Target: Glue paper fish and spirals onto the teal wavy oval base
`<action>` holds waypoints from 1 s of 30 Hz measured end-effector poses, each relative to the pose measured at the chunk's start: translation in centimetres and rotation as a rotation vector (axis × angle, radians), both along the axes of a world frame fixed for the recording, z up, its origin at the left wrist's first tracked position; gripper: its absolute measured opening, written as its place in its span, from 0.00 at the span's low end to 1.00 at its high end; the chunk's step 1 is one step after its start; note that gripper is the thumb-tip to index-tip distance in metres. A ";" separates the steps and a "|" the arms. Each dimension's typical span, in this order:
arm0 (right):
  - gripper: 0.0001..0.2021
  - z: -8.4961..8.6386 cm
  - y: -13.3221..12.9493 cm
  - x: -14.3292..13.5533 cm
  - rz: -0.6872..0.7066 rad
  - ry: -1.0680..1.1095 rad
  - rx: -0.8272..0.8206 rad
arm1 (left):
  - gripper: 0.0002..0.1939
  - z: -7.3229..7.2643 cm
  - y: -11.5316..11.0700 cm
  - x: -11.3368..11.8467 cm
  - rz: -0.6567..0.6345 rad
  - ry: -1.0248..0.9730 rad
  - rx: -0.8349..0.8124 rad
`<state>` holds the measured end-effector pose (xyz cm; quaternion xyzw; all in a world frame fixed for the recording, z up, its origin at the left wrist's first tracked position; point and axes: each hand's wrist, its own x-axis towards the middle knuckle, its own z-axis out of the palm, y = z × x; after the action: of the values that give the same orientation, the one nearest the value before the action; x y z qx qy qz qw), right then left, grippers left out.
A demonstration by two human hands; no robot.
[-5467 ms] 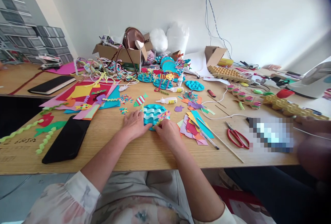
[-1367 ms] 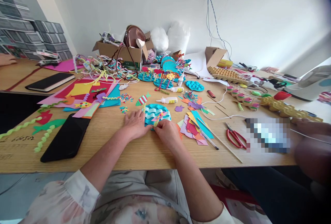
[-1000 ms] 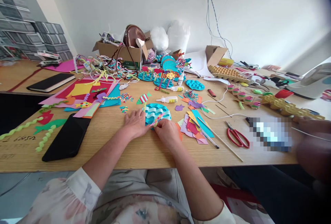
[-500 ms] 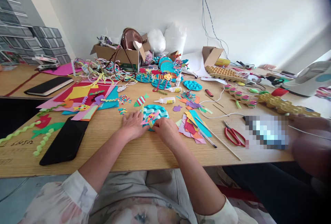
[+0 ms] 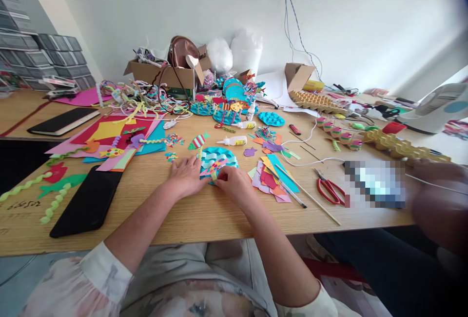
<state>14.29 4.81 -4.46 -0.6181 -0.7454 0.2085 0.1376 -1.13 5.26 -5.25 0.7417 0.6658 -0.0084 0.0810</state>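
A blue wavy paper disc (image 5: 226, 157) with white wave strips lies on the table in front of me. My left hand (image 5: 185, 178) rests with fingers stretched out at its left edge. Over the disc's lower part is a pink paper fish (image 5: 216, 167) with coloured spots, a short yellow-green stem (image 5: 214, 176) below it. My right hand (image 5: 236, 186) pinches at that stem on the disc's near edge; its fingertips partly hide the grip. A striped red, white and green paper fish (image 5: 198, 142) stands up behind my left hand on a yellowish stem.
Glue bottles (image 5: 236, 140) lie behind the disc. To the right are paper scraps (image 5: 269, 178), a pen, a wooden stick (image 5: 310, 196) and red-handled scissors (image 5: 328, 189). A black phone (image 5: 87, 202) and coloured sheets (image 5: 84, 134) lie left. Another person's hand (image 5: 429, 173) is at far right.
My right fingers have shifted slightly at the disc's near edge, showing more of the fingertips. My left hand stays in place. The view has moved slightly.
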 end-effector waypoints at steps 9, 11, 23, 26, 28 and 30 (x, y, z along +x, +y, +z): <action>0.07 0.1 -0.1 0.4 -0.026 0.029 0.015 | 0.30 0.1 0.1 0.0 -0.017 0.013 0.004; 0.07 0.0 -0.1 0.3 -0.016 0.056 0.032 | 0.30 0.0 0.0 0.0 -0.020 0.015 0.006; 0.04 -0.3 0.0 -0.1 0.021 0.046 0.015 | 0.23 0.6 0.2 -0.6 -0.065 0.034 0.032; 0.06 0.0 -0.1 0.0 0.018 0.054 0.042 | 0.22 0.7 0.0 -0.6 -0.071 0.044 0.073; 0.07 0.3 -0.2 0.0 0.026 0.068 0.053 | 0.22 0.7 -0.1 -0.6 -0.072 0.049 0.085; 0.09 0.7 -0.1 -0.1 0.034 0.070 0.051 | 0.21 0.6 -0.1 -0.7 -0.076 0.052 0.082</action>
<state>14.15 4.66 -3.80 -0.5942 -0.7554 0.2133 0.1756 -1.79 5.20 -4.61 0.7688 0.6387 -0.0037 0.0329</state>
